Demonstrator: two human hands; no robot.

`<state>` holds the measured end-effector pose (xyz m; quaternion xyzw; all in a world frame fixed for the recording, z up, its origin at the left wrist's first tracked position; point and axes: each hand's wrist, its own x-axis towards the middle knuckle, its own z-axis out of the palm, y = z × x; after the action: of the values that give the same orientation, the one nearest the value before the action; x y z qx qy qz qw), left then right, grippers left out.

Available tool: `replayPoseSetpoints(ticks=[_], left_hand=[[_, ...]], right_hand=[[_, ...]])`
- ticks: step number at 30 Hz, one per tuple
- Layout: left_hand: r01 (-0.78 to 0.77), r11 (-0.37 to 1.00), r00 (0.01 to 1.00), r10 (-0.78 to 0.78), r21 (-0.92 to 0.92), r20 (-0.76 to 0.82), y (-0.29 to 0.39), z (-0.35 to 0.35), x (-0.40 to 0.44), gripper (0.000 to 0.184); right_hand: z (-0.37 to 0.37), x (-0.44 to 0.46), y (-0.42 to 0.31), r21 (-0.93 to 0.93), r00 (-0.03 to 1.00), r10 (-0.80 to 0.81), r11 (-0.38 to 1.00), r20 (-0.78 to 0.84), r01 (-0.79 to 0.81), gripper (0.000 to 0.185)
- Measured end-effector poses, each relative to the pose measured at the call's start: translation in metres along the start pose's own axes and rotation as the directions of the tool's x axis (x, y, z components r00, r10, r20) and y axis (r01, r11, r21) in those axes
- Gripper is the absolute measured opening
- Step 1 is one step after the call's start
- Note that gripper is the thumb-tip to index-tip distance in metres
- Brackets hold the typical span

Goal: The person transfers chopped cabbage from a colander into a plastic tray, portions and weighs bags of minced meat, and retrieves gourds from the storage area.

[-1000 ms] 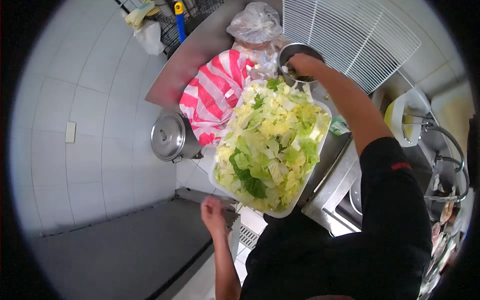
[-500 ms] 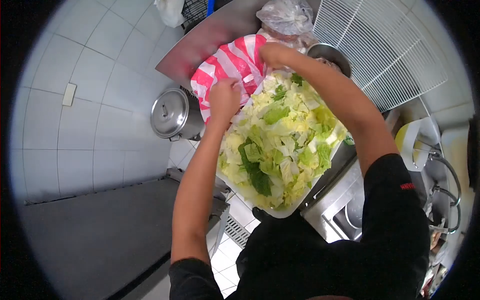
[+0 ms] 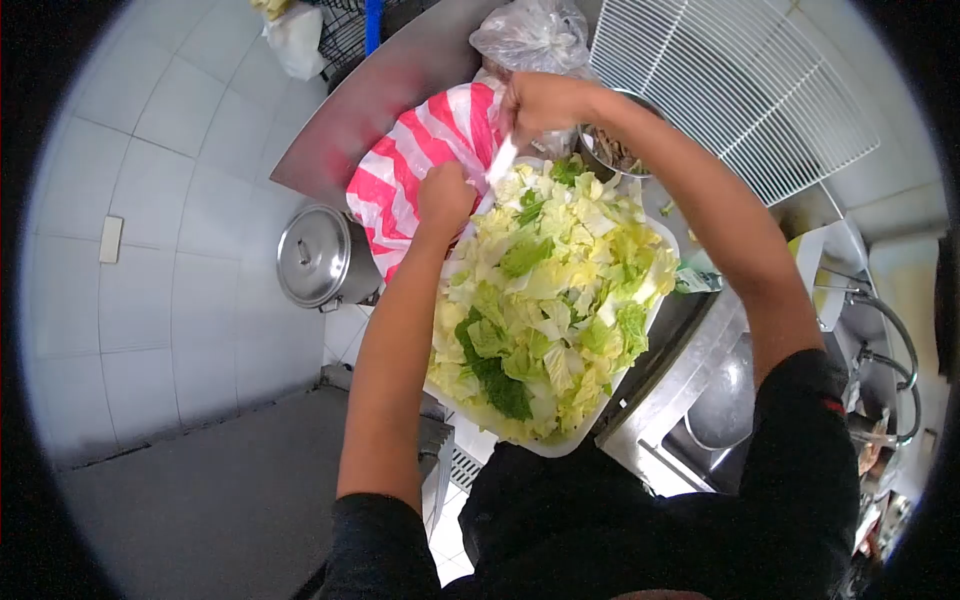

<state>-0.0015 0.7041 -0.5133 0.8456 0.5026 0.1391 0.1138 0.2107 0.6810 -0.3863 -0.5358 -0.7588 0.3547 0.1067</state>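
Left hand: I have the left hand (image 3: 447,198) against the striped bag (image 3: 400,165), fingers curled; I cannot tell whether they grip the film.
Right hand: I see the right hand (image 3: 545,105) bent over the bag's inner edge; its finger closure is unreadable to me.
Pale strip: a blurred pale strip (image 3: 503,158) lies between both hands; I cannot identify it.
Striped bag: beyond the white tray (image 3: 560,450), inside the curved steel sheet (image 3: 330,140).
Cut leaves: heaped cut leaves (image 3: 560,290) fill the tray; I see its rim along the lower and right edges only.
Open room: widest left of the left forearm, above the grey counter (image 3: 210,500). Between the hands, I have a narrow gap.
Right-side limits: the right forearm crosses the steel bowl (image 3: 587,157), near the wire rack (image 3: 740,95).
Hidden: the bowl is partly behind the forearm; I cannot make out its contents.
Cut off: the clear bag (image 3: 535,35) meets the top frame edge.
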Motion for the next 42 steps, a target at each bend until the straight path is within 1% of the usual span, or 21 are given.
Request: replayPoseSetpoints(ticks=[3, 5, 6, 7, 9, 11, 12, 13, 14, 15, 16, 20, 22, 26, 28, 31, 35, 37, 39, 41, 42], left_hand=[[0.011, 0.996, 1.0, -0.01, -0.091, 0.007, -0.008, 0.001, 0.001, 0.021], [0.093, 0.983, 0.988, -0.071, -0.157, 0.136, -0.011, -0.003, 0.001, 0.017], [0.075, 0.984, 0.989, -0.052, -0.163, 0.14, -0.012, -0.006, 0.0, 0.017], [0.073, 0.968, 0.995, -0.056, -0.241, 0.078, -0.013, -0.01, -0.002, 0.016], [0.052, 0.943, 0.999, -0.044, -0.328, 0.032, -0.009, -0.023, -0.012, 0.016], [-0.034, 0.792, 0.997, 0.07, -0.61, 0.035, 0.005, -0.04, -0.029, 0.015], [-0.135, 0.772, 0.971, 0.228, -0.621, 0.072, 0.009, -0.042, -0.036, 0.016], [-0.228, 0.736, 0.921, 0.376, -0.638, 0.104, 0.013, -0.041, -0.042, 0.017], [-0.227, 0.721, 0.916, 0.386, -0.655, 0.108, 0.015, -0.038, -0.045, 0.017], [-0.305, 0.69, 0.88, 0.467, -0.656, 0.081, 0.017, -0.036, -0.046, 0.018], [-0.385, 0.65, 0.835, 0.547, -0.655, 0.051, 0.018, -0.037, -0.041, 0.02], [-0.434, 0.675, 0.833, 0.554, -0.597, 0.02, 0.015, -0.048, 0.002, 0.025], [-0.614, 0.654, 0.779, 0.593, -0.442, -0.203, 0.022, -0.027, 0.047, 0.028], [-0.783, 0.615, 0.62, 0.783, -0.096, -0.043, 0.032, 0.017, 0.108, 0.019], [-0.816, 0.565, 0.577, 0.811, 0.123, 0.095, 0.041, 0.028, 0.117, 0.013], [-0.831, 0.54, 0.554, 0.826, 0.137, 0.106, 0.044, 0.033, 0.12, 0.012], [-0.837, 0.543, 0.548, 0.825, 0.075, 0.142, 0.045, 0.026, 0.132, 0.012], [-0.675, 0.705, 0.707, 0.702, -0.217, 0.084, 0.048, 0.018, 0.135, 0.025], [-0.673, 0.659, 0.704, 0.709, -0.335, -0.018, 0.052, 0.033, 0.143, 0.028], [-0.663, 0.691, 0.633, 0.723, -0.288, 0.277, 0.054, 0.04, 0.145, 0.026], [-0.663, 0.69, 0.632, 0.724, -0.29, 0.277, 0.055, 0.041, 0.144, 0.026]], right_hand=[[-0.002, -0.025, -0.018, 0.194, 0.976, 0.175, 0.961, 0.129, -0.198, 0.02], [0.012, -0.009, 0.016, 0.183, 0.973, 0.23, 0.956, 0.021, -0.23, 0.018], [0.022, 0.003, 0.039, -0.133, 0.978, 0.156, 0.976, -0.136, -0.174, 0.014], [0.027, 0.012, 0.059, -0.446, 0.966, 0.04, 0.881, -0.255, -0.154, 0.012], [0.035, 0.023, 0.084, -0.465, 0.963, 0.176, 0.848, -0.203, -0.253, 0.015], [0.047, 0.025, 0.103, -0.425, 0.958, 0.287, 0.866, -0.01, -0.264, 0.016], [0.041, 0.012, 0.056, -0.444, 0.881, 0.47, 0.779, -0.05, -0.442, 0.018], [0.045, 0.011, 0.053, -0.447, 0.869, 0.492, 0.767, -0.05, -0.46, 0.018], [0.049, 0.008, 0.053, -0.404, 0.84, 0.538, 0.755, -0.068, -0.517, 0.015], [0.049, 0.004, 0.057, -0.362, 0.809, 0.581, 0.738, -0.087, -0.569, 0.013], [0.052, 0.006, 0.07, -0.526, 0.93, 0.368, 0.786, -0.023, -0.324, 0.014], [0.056, 0.0, 0.055, -0.422, 0.787, 0.582, 0.673, -0.204, -0.607, 0.024], [0.068, 0.006, 0.081, -0.452, 0.779, 0.584, 0.645, -0.228, -0.616, 0.025], [0.081, 0.002, 0.099, -0.403, 0.801, 0.524, 0.692, -0.291, -0.599, 0.023], [0.083, 0.012, 0.097, -0.346, 0.708, 0.648, 0.619, -0.281, -0.705, 0.023], [0.094, 0.023, 0.104, -0.198, 0.593, 0.749, 0.56, -0.295, -0.805, 0.026], [0.104, 0.015, 0.123, -0.126, 0.628, 0.701, 0.628, -0.338, -0.768, 0.023], [0.106, 0.013, 0.123, -0.124, 0.626, 0.683, 0.633, -0.375, -0.765, 0.023], [0.101, 0.009, 0.116, -0.134, 0.621, 0.665, 0.63, -0.414, -0.765, 0.023], [0.09, 0.008, 0.094, -0.151, 0.624, 0.71, 0.613, -0.327, -0.776, 0.025], [0.087, 0.01, 0.087, -0.15, 0.622, 0.711, 0.611, -0.326, -0.777, 0.025]])
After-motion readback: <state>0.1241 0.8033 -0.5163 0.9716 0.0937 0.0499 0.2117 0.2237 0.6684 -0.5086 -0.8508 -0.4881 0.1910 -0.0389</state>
